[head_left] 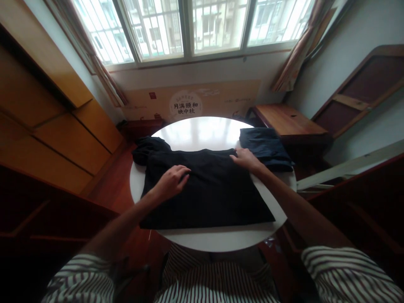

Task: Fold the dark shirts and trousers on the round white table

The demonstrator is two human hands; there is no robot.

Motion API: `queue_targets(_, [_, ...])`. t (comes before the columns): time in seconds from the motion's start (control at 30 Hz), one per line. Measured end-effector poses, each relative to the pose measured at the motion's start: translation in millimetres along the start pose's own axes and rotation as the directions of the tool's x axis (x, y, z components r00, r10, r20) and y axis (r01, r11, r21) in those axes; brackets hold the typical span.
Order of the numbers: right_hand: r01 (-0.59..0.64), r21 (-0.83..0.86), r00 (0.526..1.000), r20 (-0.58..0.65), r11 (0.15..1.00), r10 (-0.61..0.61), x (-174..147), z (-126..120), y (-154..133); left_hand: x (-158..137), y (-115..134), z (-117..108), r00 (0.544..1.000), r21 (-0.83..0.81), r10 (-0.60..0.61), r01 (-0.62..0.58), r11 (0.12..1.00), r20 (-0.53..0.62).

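Note:
A black garment (208,191) lies spread out and fairly flat across the middle of a round white table (202,131). My left hand (173,181) is over its left half, fingers bent loosely and thumb apart, with nothing visible in it. Whether those fingertips press on the cloth I cannot tell. At the garment's far right corner is my right hand (245,159), its fingers stretched along the edge and its thumb apart. Beside that hand rests a folded dark blue garment (265,147). Bunched black cloth (150,148) sits at the far left, against the spread garment.
Beyond the table, a printed board (208,99) leans under a barred window (208,27). A low wooden table (287,118) stands at the back right. Wooden cabinets (72,139) line the left side. A folded panel (362,90) leans on the right wall.

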State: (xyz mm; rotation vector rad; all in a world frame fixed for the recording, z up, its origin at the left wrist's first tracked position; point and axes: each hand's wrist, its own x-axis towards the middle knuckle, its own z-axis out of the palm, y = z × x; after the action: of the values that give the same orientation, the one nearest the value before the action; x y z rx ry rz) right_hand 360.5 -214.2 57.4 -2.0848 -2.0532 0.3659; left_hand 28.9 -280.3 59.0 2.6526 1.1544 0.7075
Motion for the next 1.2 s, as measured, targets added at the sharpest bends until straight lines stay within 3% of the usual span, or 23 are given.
queue_targets(0.1, [-0.1,-0.069,0.992,0.066,0.993,0.105,24,4,-4,-14,41,33,0.971,-0.021,0.177,-0.176,0.984,0.162])
queue_targets(0.27, [-0.09,-0.042,0.994,0.062,0.995,0.092,36,11,1,-39,91,71,0.894,0.038,0.357,-0.381,0.924,0.271])
queue_targets(0.57, [-0.03,-0.06,0.993,-0.119,0.998,0.022,36,4,-1,18,164,103,0.854,0.177,0.404,-0.476,0.861,0.329])
queue_targets(0.73, [-0.045,-0.107,0.994,-0.102,0.993,0.034,43,3,4,30,167,126,0.793,0.132,0.501,-0.57,0.811,0.346])
queue_targets(0.9, [-0.001,-0.149,1.0,0.013,0.989,0.003,58,6,8,26,160,127,0.733,0.138,0.608,-0.666,0.733,0.306])
queue_targets(0.97, [0.034,-0.163,0.999,0.018,0.986,-0.031,66,10,6,25,162,124,0.772,0.143,0.557,-0.616,0.775,0.307])
queue_targets(1.07, [0.054,-0.193,0.998,0.041,0.98,-0.047,76,15,2,30,168,122,0.867,0.099,0.393,-0.44,0.892,0.307])
queue_targets(1.13, [0.067,-0.216,0.996,0.066,0.974,-0.054,81,16,1,37,169,123,0.874,0.042,0.346,-0.382,0.923,0.34])
queue_targets(1.2, [0.088,-0.234,0.994,0.082,0.968,-0.07,84,16,0,47,169,124,0.843,-0.011,0.364,-0.392,0.92,0.396])
